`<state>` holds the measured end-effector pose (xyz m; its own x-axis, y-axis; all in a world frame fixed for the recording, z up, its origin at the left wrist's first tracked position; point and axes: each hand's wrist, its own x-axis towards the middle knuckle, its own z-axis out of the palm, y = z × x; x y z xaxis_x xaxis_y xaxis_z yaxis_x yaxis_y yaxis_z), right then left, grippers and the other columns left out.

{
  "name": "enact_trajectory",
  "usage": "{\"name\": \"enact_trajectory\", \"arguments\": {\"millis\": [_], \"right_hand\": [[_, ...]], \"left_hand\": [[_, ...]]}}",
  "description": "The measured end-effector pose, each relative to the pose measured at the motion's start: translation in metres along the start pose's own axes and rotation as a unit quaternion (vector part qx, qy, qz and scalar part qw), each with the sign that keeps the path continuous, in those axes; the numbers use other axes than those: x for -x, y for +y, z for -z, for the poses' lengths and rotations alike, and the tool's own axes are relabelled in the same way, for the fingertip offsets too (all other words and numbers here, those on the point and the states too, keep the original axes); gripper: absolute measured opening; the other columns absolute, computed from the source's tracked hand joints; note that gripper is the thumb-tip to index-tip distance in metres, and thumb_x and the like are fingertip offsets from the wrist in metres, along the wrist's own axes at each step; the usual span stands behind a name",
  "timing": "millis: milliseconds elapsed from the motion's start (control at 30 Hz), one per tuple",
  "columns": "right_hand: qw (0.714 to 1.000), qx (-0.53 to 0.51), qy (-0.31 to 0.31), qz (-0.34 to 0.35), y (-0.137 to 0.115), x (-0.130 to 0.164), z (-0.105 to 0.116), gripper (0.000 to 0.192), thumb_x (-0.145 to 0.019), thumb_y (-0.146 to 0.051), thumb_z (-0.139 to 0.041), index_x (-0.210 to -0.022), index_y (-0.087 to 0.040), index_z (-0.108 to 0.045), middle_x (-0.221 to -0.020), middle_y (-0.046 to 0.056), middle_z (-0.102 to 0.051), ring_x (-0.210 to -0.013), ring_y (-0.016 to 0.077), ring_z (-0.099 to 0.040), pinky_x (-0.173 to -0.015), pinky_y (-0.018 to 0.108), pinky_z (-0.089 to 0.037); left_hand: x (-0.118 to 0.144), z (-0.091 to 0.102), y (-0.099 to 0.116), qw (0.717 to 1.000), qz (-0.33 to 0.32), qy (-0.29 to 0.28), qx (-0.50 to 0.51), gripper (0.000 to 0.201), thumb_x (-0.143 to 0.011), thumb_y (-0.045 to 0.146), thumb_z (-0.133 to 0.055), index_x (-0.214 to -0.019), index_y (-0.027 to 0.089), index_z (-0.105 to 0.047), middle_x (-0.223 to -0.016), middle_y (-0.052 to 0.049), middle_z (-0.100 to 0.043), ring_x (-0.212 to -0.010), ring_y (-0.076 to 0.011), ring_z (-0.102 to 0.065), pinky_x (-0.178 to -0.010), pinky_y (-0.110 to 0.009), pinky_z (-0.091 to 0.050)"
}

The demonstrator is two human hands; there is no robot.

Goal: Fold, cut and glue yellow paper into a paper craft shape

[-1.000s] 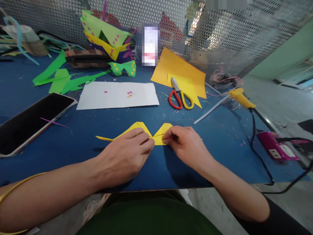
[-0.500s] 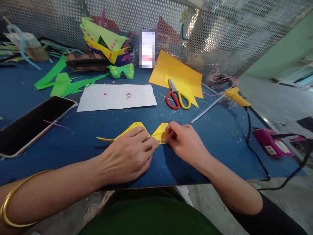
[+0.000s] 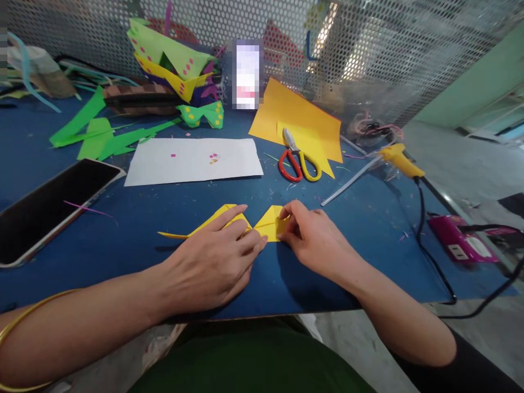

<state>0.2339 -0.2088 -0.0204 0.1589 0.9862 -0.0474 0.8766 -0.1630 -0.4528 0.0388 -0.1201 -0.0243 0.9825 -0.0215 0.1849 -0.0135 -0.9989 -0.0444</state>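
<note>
A folded yellow paper bow (image 3: 268, 222), pinched narrow at its middle, lies on the blue table near its front edge. Over its left half rests my left hand (image 3: 219, 256), closed on the paper by the narrow middle, with the index finger stretched out across the fold. A thin yellow tail sticks out to the left of that hand. At the bow's right end my right hand (image 3: 309, 234) pinches the paper edge between thumb and fingers; the fingertips are partly hidden.
Scissors (image 3: 292, 158) lie on orange and yellow paper sheets (image 3: 303, 117). A white paper (image 3: 164, 164) holds tiny coloured squares. A dark-screened phone (image 3: 53, 204) is at left, a yellow glue gun (image 3: 399, 158) with cord at right. Behind are a green paper bow (image 3: 202, 115) and green strips (image 3: 82, 120).
My left index finger has lifted and straightened over the fold. My right hand has shifted slightly right along the bow's end, and the view has moved a little.
</note>
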Motion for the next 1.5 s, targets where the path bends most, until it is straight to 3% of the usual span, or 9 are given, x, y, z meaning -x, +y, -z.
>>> {"name": "enact_trajectory", "arguments": {"millis": [133, 267, 400, 533, 667, 833, 1000, 1267, 1500], "right_hand": [[1.000, 0.017, -0.001, 0.015, 0.001, 0.000, -0.001, 0.023, -0.080, -0.010, -0.059, -0.098, -0.019, -0.049, -0.072, 0.000, -0.066, -0.068, 0.0186, -0.059, -0.074, 0.035, -0.038], [1.000, 0.015, 0.004, 0.019, 0.004, 0.000, -0.003, 0.023, -0.080, -0.007, -0.059, -0.097, -0.020, -0.049, -0.071, -0.001, -0.067, -0.069, 0.0181, -0.062, -0.078, 0.034, -0.038], [0.999, -0.011, 0.020, 0.024, 0.008, 0.002, -0.003, 0.020, -0.080, -0.008, -0.062, -0.091, -0.021, -0.052, -0.069, -0.004, -0.066, -0.067, 0.0158, -0.061, -0.078, 0.033, -0.038], [0.998, -0.053, 0.033, 0.005, 0.015, 0.007, 0.001, 0.017, -0.079, -0.008, -0.061, -0.085, -0.022, -0.053, -0.072, -0.004, -0.067, -0.069, 0.0149, -0.061, -0.074, 0.031, -0.038], [0.996, -0.078, 0.036, -0.015, 0.016, 0.009, 0.002, 0.019, -0.077, -0.006, -0.060, -0.085, -0.022, -0.053, -0.072, -0.003, -0.066, -0.068, 0.0148, -0.060, -0.070, 0.029, -0.038], [1.000, -0.014, 0.023, -0.003, 0.012, 0.007, 0.001, 0.023, -0.078, -0.004, -0.059, -0.094, -0.019, -0.051, -0.071, -0.002, -0.064, -0.065, 0.0155, -0.058, -0.073, 0.032, -0.038], [1.000, 0.009, 0.028, 0.008, 0.014, 0.006, -0.001, 0.023, -0.079, -0.005, -0.059, -0.095, -0.019, -0.050, -0.070, -0.002, -0.064, -0.065, 0.0157, -0.057, -0.078, 0.035, -0.038], [0.992, -0.110, 0.068, -0.018, 0.029, 0.016, -0.001, 0.015, -0.079, -0.011, -0.061, -0.085, -0.022, -0.053, -0.076, -0.002, -0.067, -0.074, 0.0159, -0.062, -0.073, 0.030, -0.041], [0.991, -0.108, 0.072, -0.032, 0.036, 0.018, 0.001, 0.014, -0.076, -0.012, -0.060, -0.083, -0.022, -0.054, -0.075, -0.002, -0.066, -0.072, 0.0166, -0.061, -0.070, 0.030, -0.042]], "left_hand": [[0.000, 0.000, 0.002, 1.000, -0.008, 0.005, -0.010, 0.028, -0.093, 0.023, -0.041, -0.093, 0.016, -0.069, -0.090, -0.004, -0.062, -0.082, -0.0222, -0.051, -0.114, -0.050, -0.020], [-0.008, -0.002, 0.005, 0.999, -0.028, -0.007, -0.019, 0.031, -0.094, 0.033, -0.043, -0.097, 0.013, -0.067, -0.093, -0.007, -0.062, -0.083, -0.0238, -0.053, -0.110, -0.048, -0.024], [-0.016, -0.003, 0.003, 0.999, -0.039, -0.030, 0.014, 0.028, -0.092, 0.033, -0.047, -0.094, 0.011, -0.065, -0.087, -0.009, -0.060, -0.076, -0.0236, -0.053, -0.086, -0.042, -0.042], [-0.017, -0.005, 0.000, 0.997, -0.031, -0.033, 0.058, 0.021, -0.091, 0.028, -0.048, -0.093, 0.012, -0.061, -0.087, -0.009, -0.058, -0.074, -0.0232, -0.053, -0.072, -0.039, -0.042], [-0.016, -0.006, -0.001, 0.997, -0.038, -0.032, 0.066, 0.019, -0.092, 0.027, -0.045, -0.094, 0.013, -0.059, -0.089, -0.010, -0.058, -0.075, -0.0239, -0.053, -0.071, -0.039, -0.041], [-0.014, -0.005, -0.001, 0.996, -0.024, -0.046, 0.077, 0.022, -0.091, 0.026, -0.044, -0.099, 0.011, -0.059, -0.092, -0.010, -0.058, -0.077, -0.0241, -0.053, -0.072, -0.039, -0.041], [-0.016, -0.003, 0.000, 0.996, -0.031, -0.051, 0.065, 0.037, -0.092, 0.032, -0.046, -0.121, 0.011, -0.054, -0.096, -0.009, -0.059, -0.077, -0.0243, -0.054, -0.072, -0.039, -0.040], [-0.021, 0.000, 0.003, 0.997, -0.015, -0.055, 0.046, 0.041, -0.092, 0.035, -0.047, -0.128, 0.014, -0.053, -0.097, -0.008, -0.061, -0.079, -0.0243, -0.056, -0.072, -0.039, -0.040], [-0.020, -0.002, 0.002, 0.996, -0.008, -0.069, 0.054, 0.045, -0.093, 0.036, -0.045, -0.133, 0.015, -0.050, -0.101, -0.010, -0.061, -0.083, -0.0258, -0.057, -0.073, -0.039, -0.039]]}}
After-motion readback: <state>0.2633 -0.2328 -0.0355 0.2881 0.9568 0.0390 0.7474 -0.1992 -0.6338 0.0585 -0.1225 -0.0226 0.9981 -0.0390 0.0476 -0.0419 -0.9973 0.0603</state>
